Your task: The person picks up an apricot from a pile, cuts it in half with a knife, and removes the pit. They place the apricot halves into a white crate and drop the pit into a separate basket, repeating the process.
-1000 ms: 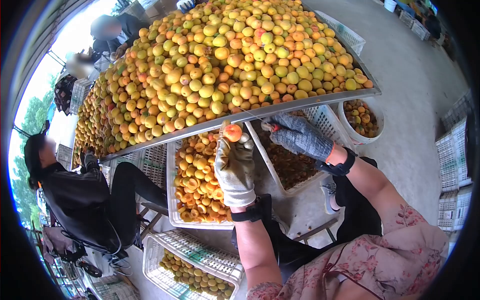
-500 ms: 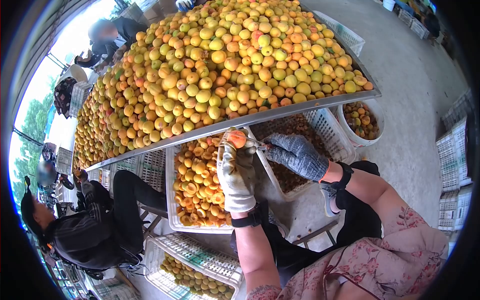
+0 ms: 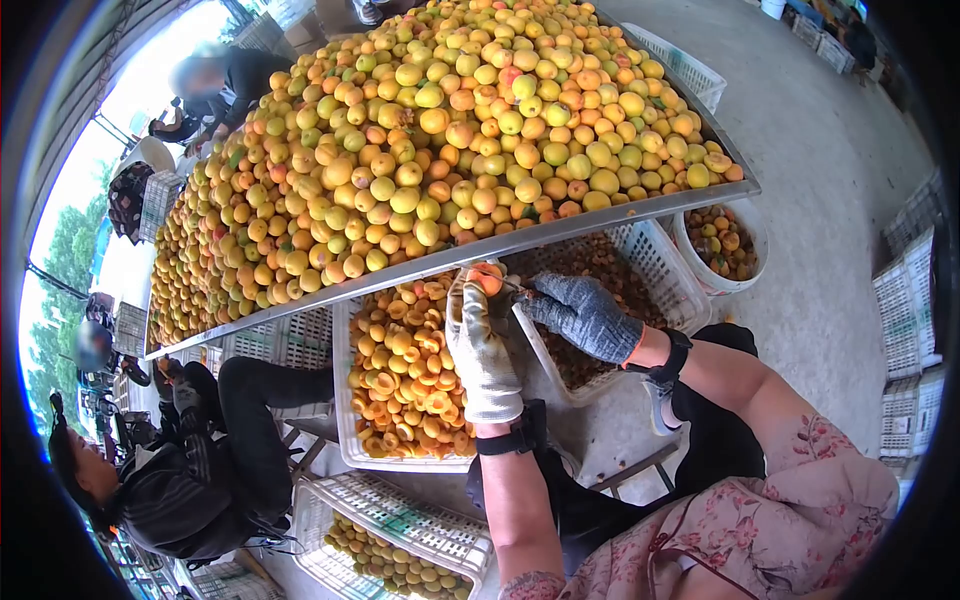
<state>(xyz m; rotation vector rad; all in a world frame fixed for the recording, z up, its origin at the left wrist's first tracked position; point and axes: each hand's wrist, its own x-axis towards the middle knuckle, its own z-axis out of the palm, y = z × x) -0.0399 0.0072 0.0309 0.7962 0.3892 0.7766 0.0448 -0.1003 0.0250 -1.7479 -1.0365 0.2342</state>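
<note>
My left hand [image 3: 484, 345], in a pale work glove, is closed around an orange apricot [image 3: 486, 278] below the edge of the fruit table. My right hand [image 3: 588, 316], in a grey knit glove, grips a small metal tool [image 3: 519, 292] whose tip meets the apricot. The tool's exact kind is partly hidden by the fingers. Under my left hand stands a white crate [image 3: 405, 464] of apricot halves. Beneath my right hand a second white crate [image 3: 693, 290] holds brown pits. Whole apricots [image 3: 400, 170] are heaped on the metal-edged table [image 3: 640, 211] just beyond both hands.
A white bucket [image 3: 762, 250] with fruit scraps stands at the right. A crate [image 3: 480, 545] of greenish-yellow fruit sits low by my legs. At the left a person in dark clothes [image 3: 190, 490] sits close by; another person [image 3: 240, 80] is at the far side. Stacked crates [image 3: 905, 300] line the right.
Both hands stay together at the apricot, which has turned slightly and shows a more open, paler side. My left hand has shifted a little to the right. The seated person at left leans lower.
</note>
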